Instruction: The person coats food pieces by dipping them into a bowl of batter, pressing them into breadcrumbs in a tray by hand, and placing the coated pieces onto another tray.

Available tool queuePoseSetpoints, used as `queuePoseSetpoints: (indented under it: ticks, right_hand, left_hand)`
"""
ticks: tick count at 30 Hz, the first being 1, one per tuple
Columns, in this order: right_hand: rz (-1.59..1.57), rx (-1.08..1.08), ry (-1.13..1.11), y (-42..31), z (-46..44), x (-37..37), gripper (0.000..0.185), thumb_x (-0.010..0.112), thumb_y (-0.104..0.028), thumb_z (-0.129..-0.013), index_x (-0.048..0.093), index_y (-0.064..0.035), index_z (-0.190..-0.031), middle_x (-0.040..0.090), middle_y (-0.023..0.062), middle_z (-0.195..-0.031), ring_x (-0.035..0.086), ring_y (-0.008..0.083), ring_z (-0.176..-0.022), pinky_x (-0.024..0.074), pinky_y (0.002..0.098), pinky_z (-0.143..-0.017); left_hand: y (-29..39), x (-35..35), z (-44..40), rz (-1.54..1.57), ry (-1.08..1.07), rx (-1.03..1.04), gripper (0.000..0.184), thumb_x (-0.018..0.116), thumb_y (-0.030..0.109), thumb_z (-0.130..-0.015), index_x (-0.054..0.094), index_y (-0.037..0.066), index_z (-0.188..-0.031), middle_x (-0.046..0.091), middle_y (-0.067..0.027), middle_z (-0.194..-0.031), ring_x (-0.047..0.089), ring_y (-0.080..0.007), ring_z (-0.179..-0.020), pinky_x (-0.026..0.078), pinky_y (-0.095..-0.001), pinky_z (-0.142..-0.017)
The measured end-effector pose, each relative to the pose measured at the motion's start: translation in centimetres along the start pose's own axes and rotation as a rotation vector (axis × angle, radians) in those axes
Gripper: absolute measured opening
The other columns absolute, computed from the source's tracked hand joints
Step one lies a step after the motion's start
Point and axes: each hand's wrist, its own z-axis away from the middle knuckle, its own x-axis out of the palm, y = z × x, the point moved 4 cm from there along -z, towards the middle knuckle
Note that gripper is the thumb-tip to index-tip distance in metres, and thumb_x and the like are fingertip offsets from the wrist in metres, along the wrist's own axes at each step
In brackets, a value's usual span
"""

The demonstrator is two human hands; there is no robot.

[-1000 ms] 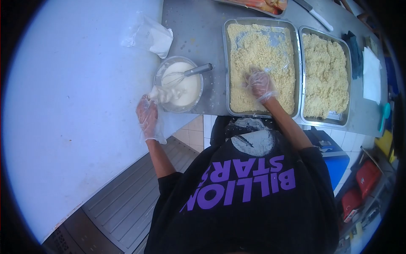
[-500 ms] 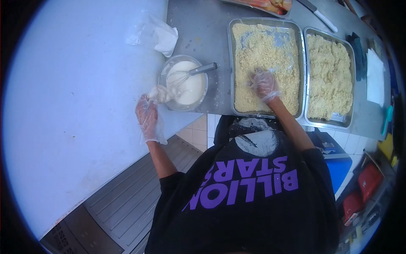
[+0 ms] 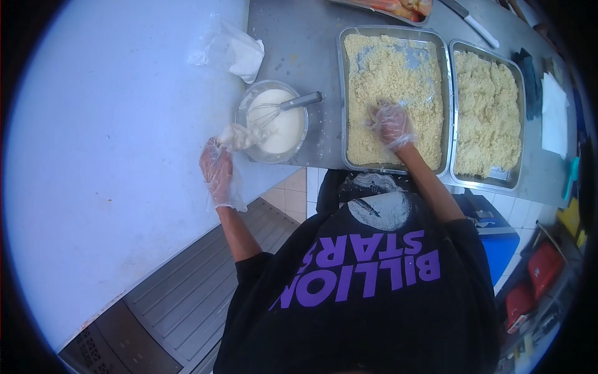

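Observation:
My left hand (image 3: 218, 169), in a clear plastic glove, is closed on a pale, batter-coated piece of food (image 3: 235, 137). That piece is at the left rim of a bowl of white batter (image 3: 285, 132), its far end over the batter. A whisk (image 3: 300, 101) leans in the bowl, handle toward the right. My right hand (image 3: 393, 126), also gloved, is down in a metal tray (image 3: 343, 93) of yellowish crumbs (image 3: 398, 68). Its fingers are curled at the crumb surface, and what they hold, if anything, is hidden.
A second tray of crumbs (image 3: 487, 112) stands right of the first. Behind lie a tray with reddish food (image 3: 398, 7) and a knife (image 3: 481, 30). A plastic bag of white contents (image 3: 246, 57) sits beyond the bowl. White paper (image 3: 553, 115) lies far right.
Both hands stay nearly where they were, the left still with the coated piece at the bowl's rim. The whole view has shifted very slightly.

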Motion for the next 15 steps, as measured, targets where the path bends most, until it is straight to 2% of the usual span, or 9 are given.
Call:
queuePoseSetpoints:
  ticks: [5,9,11,15]
  right_hand:
    - [-0.015,-0.011,0.048,-0.1,0.2,-0.3,0.040,0.051,-0.041,-0.078,0.057,-0.0144,-0.108,0.054,0.0126,-0.111,0.051,0.0275,-0.102,0.0397,0.0378,-0.087]
    - [-0.001,-0.026,0.069,-0.1,0.2,-0.4,0.039,0.052,-0.041,-0.078,0.057,-0.0147,-0.107,0.055,0.0116,-0.111,0.051,0.0271,-0.101,0.0399,0.0377,-0.087]
    - [0.012,0.036,-0.050,0.1,0.0,0.2,0.038,0.052,-0.041,-0.078,0.057,-0.0140,-0.105,0.055,0.0107,-0.111,0.052,0.0266,-0.100,0.0401,0.0375,-0.086]
    - [0.013,0.052,-0.078,-0.3,-0.1,-0.6,0.038,0.053,-0.041,-0.078,0.058,-0.0130,-0.103,0.055,0.0101,-0.111,0.052,0.0262,-0.099,0.0404,0.0374,-0.085]
  left_hand:
    - [-0.6,0.1,-0.2,-0.062,0.043,0.113,0.025,0.051,0.018,-0.077,0.055,-0.002,-0.091,0.059,-0.0164,-0.075,0.053,-0.0273,-0.067,0.041,-0.0363,-0.064]
    - [-0.7,0.2,-0.3,-0.050,0.020,0.038,0.026,0.050,0.018,-0.077,0.055,-0.002,-0.092,0.059,-0.0175,-0.076,0.054,-0.0301,-0.068,0.041,-0.0376,-0.065]
    - [-1.1,0.2,-0.4,-0.017,0.015,-0.013,0.025,0.050,0.017,-0.077,0.055,-0.002,-0.091,0.059,-0.0159,-0.075,0.053,-0.0268,-0.067,0.041,-0.0359,-0.064]
    - [0.1,-0.1,0.0,0.018,0.038,0.022,0.023,0.049,0.016,-0.077,0.055,-0.002,-0.091,0.058,-0.0133,-0.072,0.051,-0.0212,-0.065,0.041,-0.0336,-0.062]
